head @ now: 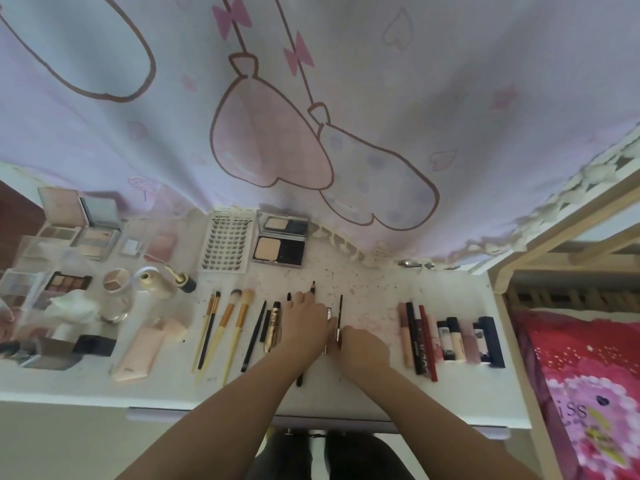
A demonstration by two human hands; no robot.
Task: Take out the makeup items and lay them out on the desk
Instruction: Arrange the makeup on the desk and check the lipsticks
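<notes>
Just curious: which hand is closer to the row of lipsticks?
Right. The right hand lies just left of the lipsticks, with a strip of bare desk between. The left hand is further left, beyond the right hand, over the pencils.

Matt white desk (374,393) speckled with dust, soft printed cloth curtain (346,98), pale wooden frame (561,233), glossy gold mascara tube (273,327)

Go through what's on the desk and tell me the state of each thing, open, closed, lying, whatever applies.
Powder compact: open, lid up.
Lash tray: lying flat.
Brushes: lying side by side.
Lipsticks: closed, lying in a row.
Pink tube: lying flat.
Left hand: resting on pencils.
Right hand: pinching a slim item.
</notes>
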